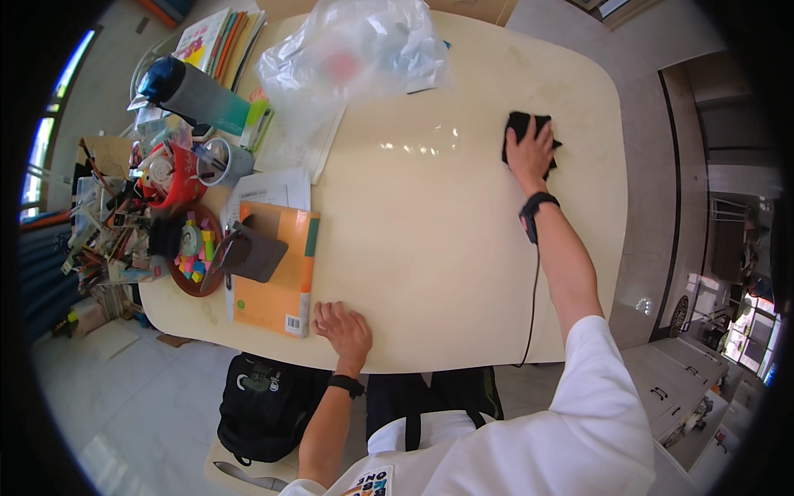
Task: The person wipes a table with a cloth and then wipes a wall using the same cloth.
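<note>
On the right part of the cream tabletop (397,248), my right hand (530,152) lies palm down on a folded black cloth (516,124), pressing it against the surface with the arm stretched out. The cloth's edges stick out around the fingers. My left hand (344,332) rests on the table near its front edge, fingers slightly bent and holding nothing. Just left of those fingers is an orange book (270,304). A dark grey stand (257,251) sits on top of the book.
A clear plastic bag (353,56) lies at the back. Along the left stand a water bottle (198,99), a blue cup (239,164), a red container (180,177) and a brown dish (186,282) of coloured blocks. A cable (533,304) hangs from my right wristband. Below left is a black backpack (267,403).
</note>
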Motion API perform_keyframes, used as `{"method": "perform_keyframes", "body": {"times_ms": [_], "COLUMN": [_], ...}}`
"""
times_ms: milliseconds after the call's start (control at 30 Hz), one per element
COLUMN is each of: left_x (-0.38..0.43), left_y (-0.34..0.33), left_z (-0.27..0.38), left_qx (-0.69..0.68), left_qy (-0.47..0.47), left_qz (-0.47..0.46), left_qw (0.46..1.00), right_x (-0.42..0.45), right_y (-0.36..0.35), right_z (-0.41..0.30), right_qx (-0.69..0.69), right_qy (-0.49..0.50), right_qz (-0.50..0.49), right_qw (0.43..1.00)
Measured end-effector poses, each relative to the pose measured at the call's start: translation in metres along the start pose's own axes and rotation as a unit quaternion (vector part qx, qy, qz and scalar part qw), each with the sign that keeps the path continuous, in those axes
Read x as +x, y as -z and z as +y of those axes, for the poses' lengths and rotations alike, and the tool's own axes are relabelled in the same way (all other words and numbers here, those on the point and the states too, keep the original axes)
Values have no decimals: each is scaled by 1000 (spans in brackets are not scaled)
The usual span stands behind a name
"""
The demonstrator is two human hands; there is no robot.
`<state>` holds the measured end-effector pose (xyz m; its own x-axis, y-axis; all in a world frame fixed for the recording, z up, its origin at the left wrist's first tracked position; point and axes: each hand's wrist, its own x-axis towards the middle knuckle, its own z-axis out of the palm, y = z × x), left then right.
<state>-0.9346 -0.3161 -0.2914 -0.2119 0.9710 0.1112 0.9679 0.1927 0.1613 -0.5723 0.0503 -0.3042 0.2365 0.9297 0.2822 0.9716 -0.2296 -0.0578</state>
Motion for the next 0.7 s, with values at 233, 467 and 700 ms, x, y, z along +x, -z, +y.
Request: {"method": "perform_keyframes", "body": {"times_ms": [233,467,700], "left_x": [-8,-14,-20], "left_y": [-4,-7,-14], "left_z": [-4,-11,77], "left_qx": [-7,-68,-148], "left_qy": [25,29,202], "left_qz": [8,56,87], "left_qw": [1000,996,964], "right_x": [-127,-300,-154], "right_y": [55,122,79], "right_z": [-168,-119,63], "right_qx": [247,318,299], "right_qy": [315,454,411], "right_qz": [-105,-251,-162], "right_qw": [910,794,846]}}
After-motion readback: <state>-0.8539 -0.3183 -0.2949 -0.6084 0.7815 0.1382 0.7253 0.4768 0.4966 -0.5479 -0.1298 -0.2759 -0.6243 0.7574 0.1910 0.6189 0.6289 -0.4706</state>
